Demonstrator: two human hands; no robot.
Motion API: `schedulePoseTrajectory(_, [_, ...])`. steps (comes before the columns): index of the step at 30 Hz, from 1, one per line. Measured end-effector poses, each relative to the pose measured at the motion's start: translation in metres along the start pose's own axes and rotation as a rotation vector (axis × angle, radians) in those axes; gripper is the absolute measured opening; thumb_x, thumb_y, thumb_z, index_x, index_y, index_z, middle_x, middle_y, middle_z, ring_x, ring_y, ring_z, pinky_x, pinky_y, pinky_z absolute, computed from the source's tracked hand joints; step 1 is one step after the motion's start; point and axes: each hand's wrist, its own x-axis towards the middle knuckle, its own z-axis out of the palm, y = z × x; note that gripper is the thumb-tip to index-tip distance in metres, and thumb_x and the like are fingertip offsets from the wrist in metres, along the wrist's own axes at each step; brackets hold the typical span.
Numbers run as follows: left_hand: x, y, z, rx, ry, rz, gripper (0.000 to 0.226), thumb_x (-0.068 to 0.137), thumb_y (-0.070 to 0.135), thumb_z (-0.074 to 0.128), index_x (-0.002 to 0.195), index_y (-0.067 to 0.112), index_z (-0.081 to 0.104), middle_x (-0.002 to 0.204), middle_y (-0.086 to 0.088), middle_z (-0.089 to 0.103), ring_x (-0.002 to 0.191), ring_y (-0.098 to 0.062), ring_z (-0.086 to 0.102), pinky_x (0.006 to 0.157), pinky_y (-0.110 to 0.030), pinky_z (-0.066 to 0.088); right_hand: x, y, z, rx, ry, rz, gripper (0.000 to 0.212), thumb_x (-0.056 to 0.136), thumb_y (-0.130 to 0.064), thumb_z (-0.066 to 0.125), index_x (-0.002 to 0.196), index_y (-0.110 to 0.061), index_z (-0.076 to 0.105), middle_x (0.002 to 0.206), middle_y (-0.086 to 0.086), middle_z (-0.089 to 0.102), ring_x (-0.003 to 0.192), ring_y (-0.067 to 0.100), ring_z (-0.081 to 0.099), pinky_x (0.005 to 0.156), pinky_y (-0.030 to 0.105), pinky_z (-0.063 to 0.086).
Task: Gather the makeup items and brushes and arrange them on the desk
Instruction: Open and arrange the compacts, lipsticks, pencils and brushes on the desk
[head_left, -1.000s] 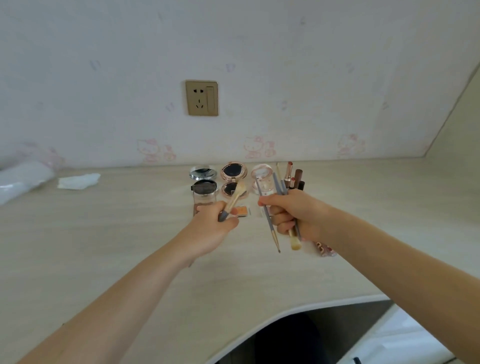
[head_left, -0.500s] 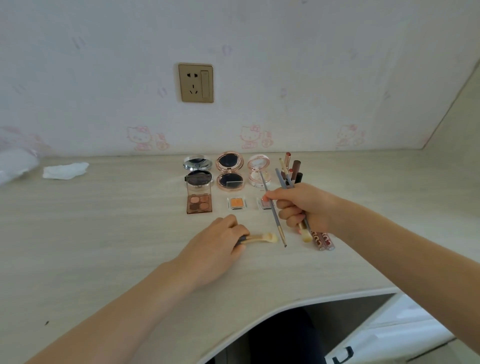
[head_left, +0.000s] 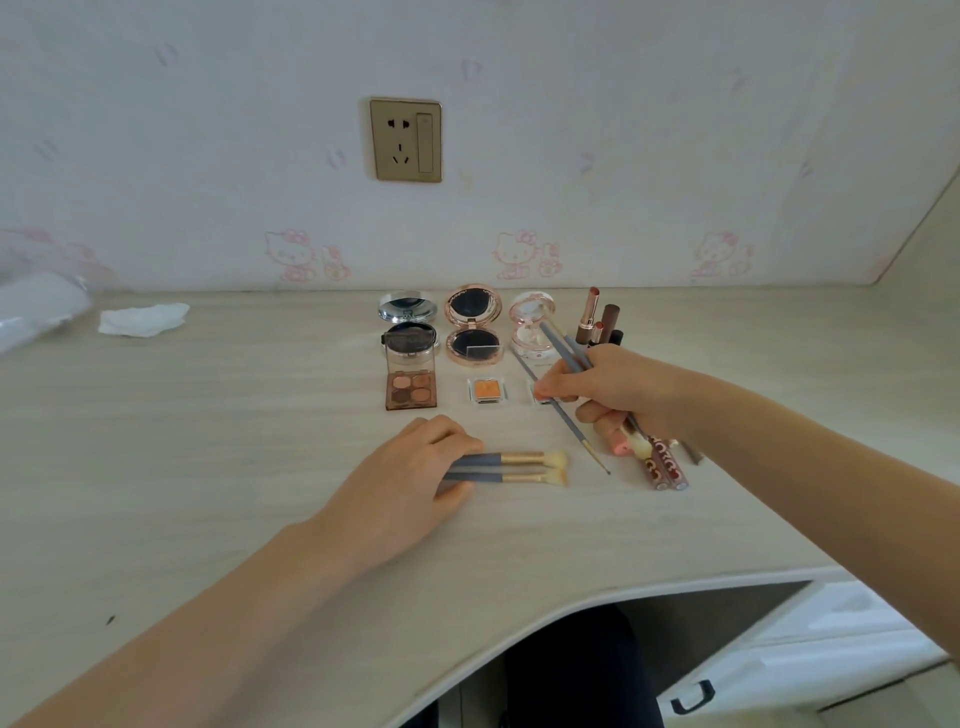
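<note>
My left hand lies palm-down on the desk at the centre of the frame, forearm running in from the lower left; its fingers are curled over the grey handles of two makeup brushes, holding them against the wood. The two lie side by side, touching, gold ferrules and pale bristle heads pointing toward the right of the frame

My right hand hovers right of centre, arm coming in from the lower right, fingers curled round a bundle of brushes whose grey handles stick out toward the upper left. A thin liner brush is pinched between thumb and forefinger, slanting down to the right with its fine tip near the desk. Just below that hand two lip gloss tubes lie side by side on the desk

Above my hands, toward the wall, stand an open silver compact, an open rose-gold compact and a pink clear compact, then lipsticks upright at their right. In front of them lie a four-pan eyeshadow palette and a single orange eyeshadow pan. A crumpled tissue sits at upper left
</note>
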Motion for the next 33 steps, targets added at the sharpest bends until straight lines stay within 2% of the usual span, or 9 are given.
schedulePoseTrajectory(3, [-0.007,-0.004,-0.002,-0.023,0.017,-0.015,0.032,0.092,0.026,0.058,0.124,0.026,0.059,0.113,0.016,0.052,0.107,-0.003,0.044,0.093,-0.021,0.039,0.004,-0.003,0.001,-0.052,0.0,-0.008,0.013,0.093,-0.018,0.058,0.089,-0.006,0.059,0.036,-0.016,0.042,0.032,0.005,0.028,0.029,0.016,0.028])
schedulePoseTrajectory(6, [-0.01,-0.002,0.0,-0.039,0.021,0.005,0.029,0.091,0.021,0.059,0.12,0.024,0.063,0.108,0.014,0.056,0.103,-0.002,0.044,0.09,-0.02,0.04,0.006,-0.007,0.002,-0.008,-0.078,0.043,0.016,0.095,-0.013,0.049,0.084,-0.005,0.058,0.059,-0.003,0.061,0.04,0.007,0.026,0.031,0.016,0.023])
schedulePoseTrajectory(8, [-0.01,0.002,0.002,-0.044,0.027,0.022,0.028,0.09,0.02,0.06,0.117,0.023,0.065,0.105,0.014,0.057,0.101,-0.003,0.045,0.087,-0.019,0.041,0.008,-0.01,0.001,0.023,-0.129,0.059,0.018,0.096,-0.013,0.048,0.085,-0.004,0.058,0.068,0.004,0.067,0.041,0.008,0.027,0.032,0.016,0.023])
schedulePoseTrajectory(13, [-0.01,0.006,0.006,-0.058,0.052,0.027,0.026,0.089,0.018,0.061,0.115,0.021,0.066,0.102,0.011,0.058,0.099,-0.006,0.048,0.085,-0.017,0.039,0.015,-0.014,-0.007,0.204,-0.261,0.1,0.02,0.096,-0.015,0.05,0.085,-0.006,0.063,0.077,0.008,0.069,0.043,0.008,0.039,0.032,0.015,0.027])
schedulePoseTrajectory(17, [-0.013,0.007,0.009,-0.08,0.086,0.023,0.026,0.088,0.015,0.062,0.112,0.021,0.068,0.1,0.012,0.058,0.096,-0.005,0.048,0.084,-0.017,0.04,0.02,-0.012,-0.014,0.154,-0.362,0.09,0.021,0.096,-0.017,0.05,0.085,-0.008,0.066,0.081,0.006,0.067,0.049,0.008,0.041,0.034,0.016,0.029])
schedulePoseTrajectory(21, [-0.015,0.007,0.011,-0.098,0.114,0.034,0.024,0.088,0.015,0.063,0.111,0.021,0.068,0.097,0.013,0.057,0.095,-0.003,0.047,0.084,-0.018,0.041,0.023,-0.017,-0.014,-0.029,-0.358,0.044,0.02,0.097,-0.019,0.053,0.091,-0.007,0.068,0.073,0.002,0.062,0.051,0.009,0.036,0.035,0.016,0.029])
schedulePoseTrajectory(26, [-0.016,0.006,0.012,-0.074,0.138,0.06,0.024,0.086,0.015,0.065,0.11,0.02,0.069,0.095,0.012,0.058,0.094,-0.005,0.048,0.084,-0.017,0.04,0.034,-0.022,-0.004,-0.574,-0.194,-0.199,0.017,0.093,-0.024,0.057,0.092,-0.016,0.071,0.07,-0.006,0.067,0.046,0.003,0.044,0.04,0.017,0.037])
schedulePoseTrajectory(31, [-0.016,0.006,0.013,-0.067,0.163,0.064,0.024,0.085,0.016,0.065,0.108,0.018,0.069,0.096,0.01,0.061,0.095,-0.005,0.049,0.085,-0.02,0.042,0.048,-0.019,0.028,-0.744,-0.211,-0.289,0.014,0.091,-0.025,0.059,0.087,-0.019,0.071,0.069,-0.009,0.068,0.045,0.007,0.049,0.044,0.022,0.043])
schedulePoseTrajectory(33, [-0.016,0.006,0.014,-0.073,0.171,0.062,0.022,0.084,0.015,0.066,0.106,0.017,0.07,0.096,0.009,0.061,0.095,-0.006,0.049,0.084,-0.02,0.043,0.054,-0.017,0.041,-0.825,-0.2,-0.357,0.012,0.089,-0.025,0.061,0.085,-0.019,0.071,0.07,-0.011,0.067,0.058,0.008,0.058,0.055,0.018,0.045])
